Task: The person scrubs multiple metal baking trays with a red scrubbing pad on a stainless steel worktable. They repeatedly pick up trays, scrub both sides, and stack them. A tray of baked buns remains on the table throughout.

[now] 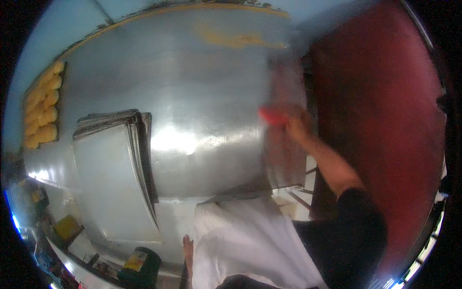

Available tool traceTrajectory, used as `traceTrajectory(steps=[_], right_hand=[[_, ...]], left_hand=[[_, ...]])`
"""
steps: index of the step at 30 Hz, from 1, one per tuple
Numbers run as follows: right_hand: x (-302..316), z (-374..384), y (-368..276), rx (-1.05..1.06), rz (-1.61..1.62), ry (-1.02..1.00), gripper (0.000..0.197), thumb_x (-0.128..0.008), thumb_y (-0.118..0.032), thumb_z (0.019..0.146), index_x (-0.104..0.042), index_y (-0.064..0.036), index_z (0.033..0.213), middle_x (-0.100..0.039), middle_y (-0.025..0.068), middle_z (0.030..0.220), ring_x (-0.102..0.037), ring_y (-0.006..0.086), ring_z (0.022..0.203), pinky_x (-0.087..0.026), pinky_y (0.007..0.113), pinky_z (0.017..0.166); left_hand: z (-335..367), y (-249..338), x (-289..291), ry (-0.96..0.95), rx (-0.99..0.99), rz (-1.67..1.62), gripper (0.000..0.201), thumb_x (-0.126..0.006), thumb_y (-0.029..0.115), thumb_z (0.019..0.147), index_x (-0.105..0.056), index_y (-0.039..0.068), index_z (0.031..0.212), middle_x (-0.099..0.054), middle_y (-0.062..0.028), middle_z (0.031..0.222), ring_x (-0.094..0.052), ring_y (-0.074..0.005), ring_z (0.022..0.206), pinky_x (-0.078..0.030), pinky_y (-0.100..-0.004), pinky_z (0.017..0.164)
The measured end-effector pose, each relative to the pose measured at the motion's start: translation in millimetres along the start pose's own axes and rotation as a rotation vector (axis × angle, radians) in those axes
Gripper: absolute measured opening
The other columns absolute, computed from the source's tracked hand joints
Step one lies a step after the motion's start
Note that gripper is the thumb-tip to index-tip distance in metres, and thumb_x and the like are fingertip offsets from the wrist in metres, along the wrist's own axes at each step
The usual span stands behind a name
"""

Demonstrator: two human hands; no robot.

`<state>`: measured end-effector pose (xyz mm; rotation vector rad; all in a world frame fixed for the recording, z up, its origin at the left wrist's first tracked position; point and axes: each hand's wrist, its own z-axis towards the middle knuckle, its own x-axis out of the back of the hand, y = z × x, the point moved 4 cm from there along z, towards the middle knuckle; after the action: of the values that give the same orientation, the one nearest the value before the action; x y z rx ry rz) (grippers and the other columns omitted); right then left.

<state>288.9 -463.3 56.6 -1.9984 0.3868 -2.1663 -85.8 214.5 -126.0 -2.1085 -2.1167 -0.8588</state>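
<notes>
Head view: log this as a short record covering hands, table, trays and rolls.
Right hand: holding a red object, too blurred to identify, at the table's right end
Left hand: low, beside the white apron
Table: shiny metal
Trays: stacked, overhanging the near edge
Rolls: yellowish, grouped at far left

Broad grey metal tabletop point(192, 91): smooth, glossy. Left, stacked flat grey metal trays point(108, 178): smooth, duller. Near, white cloth apron point(240, 236): matt, creased. Right, small red handheld piece point(273, 116): plastic-looking, blurred.
</notes>
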Motion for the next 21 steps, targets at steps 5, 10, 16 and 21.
traceTrajectory(steps=[5,10,16,21], right_hand=[[23.2,188.8,26.3,-0.123,-0.321,-0.136,0.031,-0.050,-0.012,0.089,-0.067,-0.0123,0.114,-0.064,0.0153,0.116,-0.060,0.0345,0.108,-0.048,0.045,0.092],[3.5,173.2,18.1,0.150,-0.298,0.119,0.041,-0.053,-0.005,0.084,-0.062,-0.0115,0.123,-0.058,0.0137,0.124,-0.053,0.0350,0.117,-0.043,0.046,0.102],[19.1,106.7,-57.6,0.169,-0.171,-0.101,0.070,-0.071,-0.020,0.081,-0.040,-0.0105,0.142,-0.046,0.0202,0.139,-0.042,0.0403,0.128,-0.032,0.050,0.110],[-3.4,71.7,-138.4,0.231,-0.030,0.016,0.065,-0.071,-0.018,0.080,-0.045,-0.0079,0.139,-0.048,0.0197,0.137,-0.043,0.0404,0.128,-0.032,0.050,0.109]], left_hand=[[-38.6,-32.2,-8.3,0.059,0.122,-0.114,0.050,-0.052,0.042,0.097,-0.047,0.003,0.129,-0.064,-0.0135,0.109,-0.063,-0.0281,0.100,-0.052,-0.0383,0.078],[-65.7,-42.0,10.5,0.102,0.238,-0.389,0.046,-0.052,0.042,0.097,-0.054,0.002,0.120,-0.065,-0.0159,0.106,-0.064,-0.0298,0.096,-0.052,-0.0383,0.077],[-58.3,150.2,84.4,0.182,-0.053,-0.984,0.077,-0.049,0.060,0.093,-0.036,0.001,0.141,-0.061,-0.0202,0.118,-0.061,-0.0306,0.102,-0.048,-0.0385,0.083],[-7.5,252.5,147.1,0.223,-0.244,-0.972,0.049,-0.058,0.048,0.094,-0.056,0.002,0.109,-0.058,-0.0055,0.088,-0.057,-0.0160,0.079,-0.046,-0.0318,0.069]])
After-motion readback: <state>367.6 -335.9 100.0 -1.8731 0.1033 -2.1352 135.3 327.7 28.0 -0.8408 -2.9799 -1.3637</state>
